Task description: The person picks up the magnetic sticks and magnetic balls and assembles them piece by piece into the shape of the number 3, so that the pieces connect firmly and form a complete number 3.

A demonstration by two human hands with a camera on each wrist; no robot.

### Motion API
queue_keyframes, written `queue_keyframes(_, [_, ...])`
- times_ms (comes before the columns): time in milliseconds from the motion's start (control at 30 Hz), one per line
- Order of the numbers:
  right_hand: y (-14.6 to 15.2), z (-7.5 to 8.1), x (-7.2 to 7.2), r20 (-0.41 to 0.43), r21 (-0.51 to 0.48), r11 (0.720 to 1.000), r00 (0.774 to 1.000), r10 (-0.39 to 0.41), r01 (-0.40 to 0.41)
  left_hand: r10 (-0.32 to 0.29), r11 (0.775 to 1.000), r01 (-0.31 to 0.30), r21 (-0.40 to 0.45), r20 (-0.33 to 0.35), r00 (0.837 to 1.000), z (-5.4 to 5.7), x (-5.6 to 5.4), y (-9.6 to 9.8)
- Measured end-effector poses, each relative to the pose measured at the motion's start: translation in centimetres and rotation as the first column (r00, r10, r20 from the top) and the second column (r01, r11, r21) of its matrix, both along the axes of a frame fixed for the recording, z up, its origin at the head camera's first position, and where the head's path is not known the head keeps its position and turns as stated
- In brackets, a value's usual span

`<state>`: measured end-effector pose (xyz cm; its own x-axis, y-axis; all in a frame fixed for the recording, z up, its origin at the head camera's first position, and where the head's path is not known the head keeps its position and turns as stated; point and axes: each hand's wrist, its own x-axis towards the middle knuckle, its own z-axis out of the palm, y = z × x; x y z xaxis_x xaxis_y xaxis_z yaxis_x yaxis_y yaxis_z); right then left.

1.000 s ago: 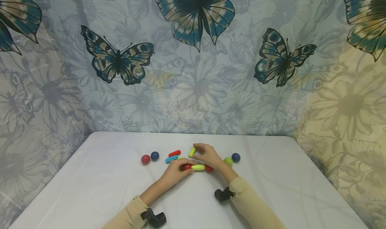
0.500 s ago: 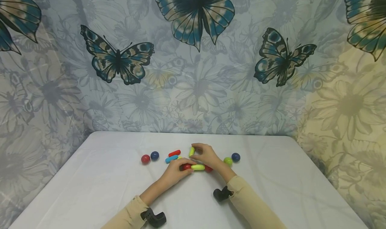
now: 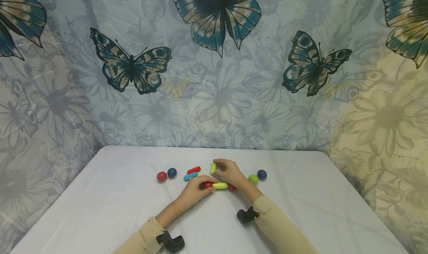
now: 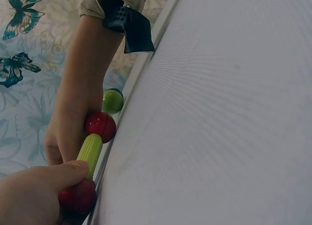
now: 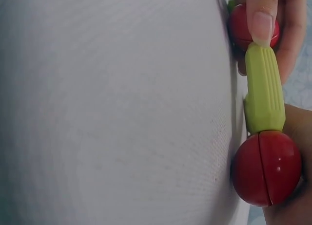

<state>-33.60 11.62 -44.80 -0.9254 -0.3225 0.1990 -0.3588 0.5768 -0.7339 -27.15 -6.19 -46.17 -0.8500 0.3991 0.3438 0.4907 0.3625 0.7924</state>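
In the head view, a yellow-green ridged rod (image 3: 220, 186) lies between two red balls, the left red ball (image 3: 207, 185) and the right red ball (image 3: 232, 187). My left hand (image 3: 194, 188) grips the left ball, its thumb reaching onto the end of the rod, as the right wrist view shows with the thumb (image 5: 263, 23). Behind this piece my right hand (image 3: 230, 172) pinches a second yellow-green rod (image 3: 213, 168) between thumb and fingers, nearly upright. The right red ball (image 4: 101, 127), with a seam round it, sits partly behind my right wrist in the head view.
Left of the hands are a red ball (image 3: 162, 177) and a dark blue ball (image 3: 172, 173). A red rod (image 3: 194, 170) and a blue rod (image 3: 190, 176) lie behind my left hand. A green ball (image 3: 253, 179) and another blue ball (image 3: 262, 174) sit to the right on the white table (image 3: 100, 205).
The rod in my right hand has turned slightly more upright, and that hand has shifted a little left. My left hand keeps its hold on the red ball.
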Motion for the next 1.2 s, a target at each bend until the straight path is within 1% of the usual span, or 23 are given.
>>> queue_keyframes(100, [0.1,0.0,0.0,-0.002,-0.019,1.000,1.000,0.013,-0.013,-0.013,1.000,0.013,0.010,-0.003,1.000,-0.4,-0.3,-0.2])
queue_keyframes(200, [0.3,-0.1,0.0,0.000,-0.031,0.999,1.000,0.021,-0.021,-0.019,1.000,0.019,0.003,-0.011,1.000,-1.7,-1.2,-0.4])
queue_keyframes(400, [0.7,0.2,0.2,0.037,-0.055,0.998,0.999,0.016,-0.014,-0.030,0.999,0.030,-0.012,-0.023,0.999,-1.6,-1.2,-0.6])
queue_keyframes(533, [1.3,0.3,0.3,0.049,-0.068,0.998,0.999,0.010,-0.007,-0.023,0.999,0.023,-0.024,-0.009,1.000,-1.5,-1.1,-0.6])
queue_keyframes(733, [2.4,0.3,0.4,0.084,-0.141,0.989,0.995,0.048,-0.036,-0.014,0.999,0.014,-0.029,-0.002,1.000,-1.4,-1.1,-0.6])
queue_keyframes(867, [3.2,0.2,0.6,0.076,-0.161,0.985,0.995,0.066,-0.054,-0.013,0.999,0.013,-0.031,-0.008,1.000,-1.3,-1.1,-0.6])
queue_keyframes(1000, [3.8,0.1,0.8,0.087,-0.176,0.983,0.994,0.064,-0.048,-0.014,0.999,0.013,-0.038,-0.020,1.000,-1.4,-1.2,-0.6])
queue_keyframes(1200, [4.5,-0.1,1.1,0.100,-0.188,0.981,0.993,0.068,-0.048,-0.008,0.999,0.008,-0.042,0.001,1.000,-1.4,-1.2,-0.6])
